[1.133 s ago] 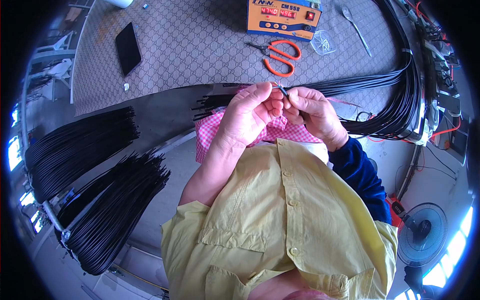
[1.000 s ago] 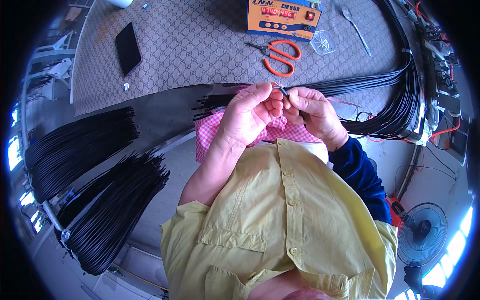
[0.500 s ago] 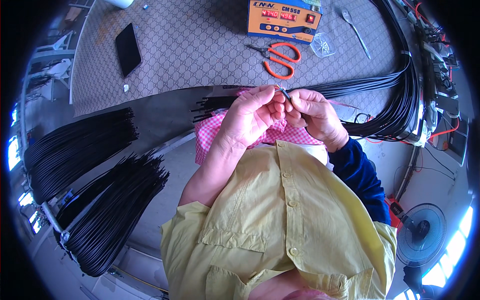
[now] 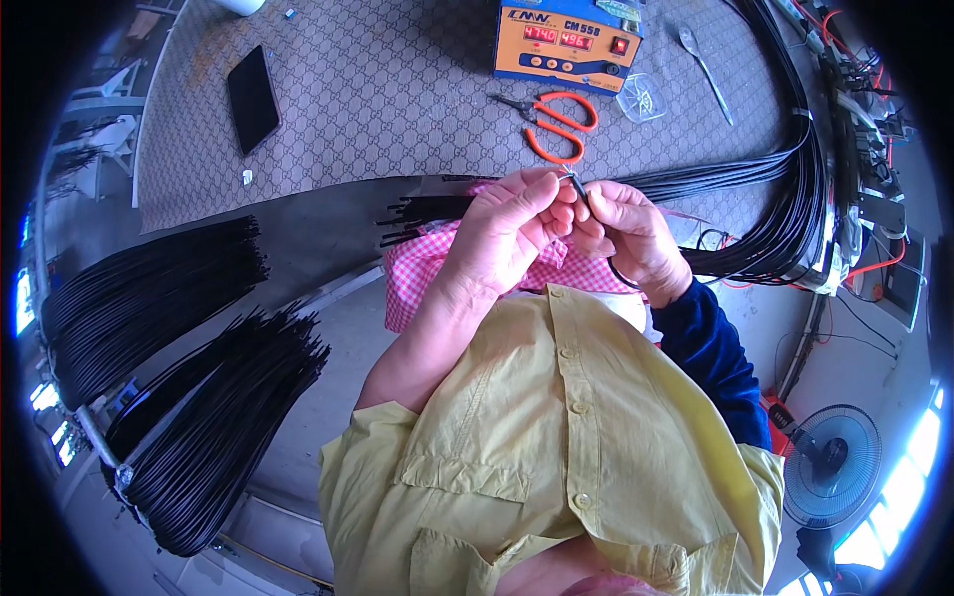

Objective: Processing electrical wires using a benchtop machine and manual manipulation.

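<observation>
Glare from windows [image 4: 902, 489] lower right; black fisheye rim, edges bowed.

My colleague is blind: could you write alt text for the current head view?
A person's right hand holds a black cable, the left hand close to its thin wires. Orange-handled scissors, a dark phone and an orange-and-blue box lie on a patterned table; two black cable bundles are at left.

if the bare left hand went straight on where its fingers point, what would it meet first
Likely the thin black round cable pinched in the bare right hand, just ahead of the left hand; beyond, seemingly the orange-handled metal scissors, though depth is unclear.
</observation>
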Motion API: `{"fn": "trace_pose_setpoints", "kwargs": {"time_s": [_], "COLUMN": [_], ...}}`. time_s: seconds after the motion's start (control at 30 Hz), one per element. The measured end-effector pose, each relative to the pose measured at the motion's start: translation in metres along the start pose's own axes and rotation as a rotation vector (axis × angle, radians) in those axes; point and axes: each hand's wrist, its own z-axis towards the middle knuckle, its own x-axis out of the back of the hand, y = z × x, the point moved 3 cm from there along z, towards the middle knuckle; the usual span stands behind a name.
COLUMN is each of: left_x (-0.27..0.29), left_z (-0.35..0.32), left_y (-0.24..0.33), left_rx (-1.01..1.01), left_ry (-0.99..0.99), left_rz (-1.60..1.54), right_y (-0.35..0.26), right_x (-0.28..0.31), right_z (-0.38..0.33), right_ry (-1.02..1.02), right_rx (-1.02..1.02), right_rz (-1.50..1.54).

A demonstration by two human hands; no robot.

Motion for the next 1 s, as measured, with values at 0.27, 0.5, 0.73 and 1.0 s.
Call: {"fn": "trace_pose_setpoints", "kwargs": {"time_s": [0.27, 0.5, 0.73, 1.0], "left_x": [-0.003, -0.006, -0.008, -0.008], "left_z": [-0.001, -0.006, -0.006, -0.002], "left_y": [0.001, 0.007, 0.009, 0.0], "left_rx": [-0.082, -0.142, -0.186, -0.238], "left_ry": [0.105, 0.249, 0.314, 0.332], "left_rz": [-0.02, 0.171, 0.279, 0.135], "right_y": [0.001, 0.003, 0.004, 0.007], "right_x": [-0.001, 0.001, 0.001, 0.001], "right_z": [0.001, 0.002, 0.002, 0.003], "right_ry": [0.075, 0.107, 0.123, 0.177], "right_rx": [0.078, 0.126, 0.166, 0.257], "right_rz": [-0.053, -0.126, -0.18, -0.203]}}
